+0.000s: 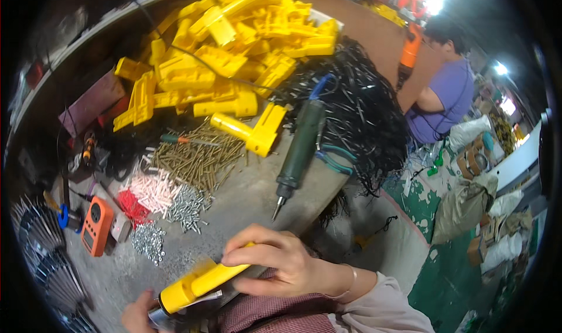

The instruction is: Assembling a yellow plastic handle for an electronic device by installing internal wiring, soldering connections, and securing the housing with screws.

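Right hand [287,265] has its fingers clamped on one end of a yellow plastic piece [202,281], down by the tabletop's [249,198] near edge. Left hand [138,314] is at the other end, honestly can't tell if those fingers are gripping. Green power screwdriver [302,143] points its tip toward the right hand.

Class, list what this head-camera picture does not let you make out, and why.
Head view:
Left hand: partly cut off by the lower edge.
Held yellow piece: one end partly covered by the right hand.
Bench beneath the yellow heap: hidden by that heap.
Orange meter: its markings are too small to read.
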`<move>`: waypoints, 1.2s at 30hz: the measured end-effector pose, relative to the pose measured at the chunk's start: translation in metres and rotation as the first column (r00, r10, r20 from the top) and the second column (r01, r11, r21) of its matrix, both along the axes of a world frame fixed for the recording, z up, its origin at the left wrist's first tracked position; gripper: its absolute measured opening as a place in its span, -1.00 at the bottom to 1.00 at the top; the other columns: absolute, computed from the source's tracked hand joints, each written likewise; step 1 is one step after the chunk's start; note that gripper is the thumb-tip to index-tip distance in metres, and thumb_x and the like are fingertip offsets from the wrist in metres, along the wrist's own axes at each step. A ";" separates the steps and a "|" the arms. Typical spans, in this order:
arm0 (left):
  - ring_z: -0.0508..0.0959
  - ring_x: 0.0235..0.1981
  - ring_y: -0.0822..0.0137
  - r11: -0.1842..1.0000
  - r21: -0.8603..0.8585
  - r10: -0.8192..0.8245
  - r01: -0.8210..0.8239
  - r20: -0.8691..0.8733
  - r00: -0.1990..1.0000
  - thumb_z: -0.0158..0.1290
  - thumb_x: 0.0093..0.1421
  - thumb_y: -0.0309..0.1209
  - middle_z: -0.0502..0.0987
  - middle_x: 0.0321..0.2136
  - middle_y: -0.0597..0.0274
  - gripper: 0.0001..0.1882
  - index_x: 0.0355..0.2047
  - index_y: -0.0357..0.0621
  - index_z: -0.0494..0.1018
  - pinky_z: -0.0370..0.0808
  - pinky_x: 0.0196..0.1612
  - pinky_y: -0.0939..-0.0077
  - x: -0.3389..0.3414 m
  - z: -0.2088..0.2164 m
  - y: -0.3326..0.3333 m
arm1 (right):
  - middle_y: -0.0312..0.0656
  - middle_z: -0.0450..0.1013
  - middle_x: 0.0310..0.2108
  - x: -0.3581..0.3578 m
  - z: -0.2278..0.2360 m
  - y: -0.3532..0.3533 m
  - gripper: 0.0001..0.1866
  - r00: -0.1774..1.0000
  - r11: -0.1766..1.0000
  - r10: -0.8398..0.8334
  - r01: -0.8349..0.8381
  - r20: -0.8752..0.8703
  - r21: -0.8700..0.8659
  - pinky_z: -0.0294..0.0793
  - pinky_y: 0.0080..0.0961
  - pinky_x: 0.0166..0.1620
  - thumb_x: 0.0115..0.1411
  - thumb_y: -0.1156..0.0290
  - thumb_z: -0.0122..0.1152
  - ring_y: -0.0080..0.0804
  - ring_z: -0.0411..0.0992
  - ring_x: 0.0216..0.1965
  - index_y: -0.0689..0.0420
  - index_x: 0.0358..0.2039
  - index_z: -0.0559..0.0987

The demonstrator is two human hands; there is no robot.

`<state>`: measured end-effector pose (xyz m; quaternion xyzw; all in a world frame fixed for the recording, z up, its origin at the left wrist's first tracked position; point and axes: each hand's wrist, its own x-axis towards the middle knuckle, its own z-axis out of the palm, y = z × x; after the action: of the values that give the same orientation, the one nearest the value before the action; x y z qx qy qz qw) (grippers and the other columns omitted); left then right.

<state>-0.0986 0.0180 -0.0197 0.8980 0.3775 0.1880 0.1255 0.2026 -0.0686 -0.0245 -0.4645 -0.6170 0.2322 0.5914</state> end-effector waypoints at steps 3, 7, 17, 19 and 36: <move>0.53 -0.13 -0.05 0.950 -0.226 0.201 -0.214 -0.077 0.977 0.06 0.11 -0.46 0.54 -0.17 -0.09 -0.60 -0.01 -0.26 0.44 0.42 -0.06 0.17 0.026 0.027 0.013 | -0.27 0.49 -0.33 0.002 -0.018 0.021 -0.84 0.971 0.957 -0.154 0.193 0.185 -0.217 0.49 -0.34 -0.33 0.16 0.28 0.22 -0.25 0.49 -0.32 0.09 -0.40 0.51; 0.28 0.12 -0.15 0.971 -0.226 -0.093 0.081 -0.041 0.995 0.24 -0.05 -0.47 0.30 0.11 -0.14 -0.21 0.23 -0.16 0.21 0.18 0.20 0.08 0.033 -0.008 -0.003 | -0.21 0.49 -0.34 0.029 -0.035 0.027 -0.86 0.864 0.955 -0.257 0.297 0.433 -0.027 0.49 -0.32 -0.21 0.14 0.27 0.22 -0.24 0.47 -0.25 0.06 -0.42 0.58; 0.25 0.14 -0.17 0.996 0.046 -0.073 0.077 -0.080 0.994 0.30 -0.08 -0.45 0.24 0.15 -0.15 -0.17 0.22 -0.17 0.20 0.20 0.18 0.05 0.013 -0.016 0.012 | -0.01 0.51 -0.30 0.281 0.023 -0.016 -0.73 0.201 0.399 -0.739 0.900 0.642 0.177 0.43 -0.20 -0.10 0.16 0.24 0.14 0.00 0.47 -0.21 0.19 -0.30 0.61; 0.20 0.20 -0.17 0.998 0.060 -0.026 0.030 -0.072 0.997 0.29 -0.08 -0.48 0.20 0.19 -0.15 -0.16 0.23 -0.20 0.17 0.15 0.23 0.04 0.008 -0.015 0.013 | 0.03 0.50 -0.27 0.299 0.021 -0.007 -0.71 0.217 0.422 -0.677 0.897 0.703 0.130 0.42 -0.17 -0.08 0.22 0.25 0.04 0.02 0.46 -0.18 0.21 -0.31 0.59; 0.31 0.13 -0.12 0.977 0.214 0.004 0.008 -0.058 0.998 0.15 -0.01 -0.63 0.33 0.10 -0.13 -0.36 0.14 -0.21 0.30 0.23 0.18 0.11 0.022 0.007 -0.005 | -0.18 0.55 -0.52 0.356 0.067 0.020 -0.63 0.556 0.577 -0.814 0.806 0.168 0.133 0.42 -0.47 -0.22 0.25 0.14 0.11 -0.49 0.46 -0.41 0.17 -0.50 0.64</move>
<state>-0.0766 0.0129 -0.0130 0.9118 0.3576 0.2013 0.0170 0.5588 -0.0489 0.0424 -0.7056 -0.3981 -0.1286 0.5720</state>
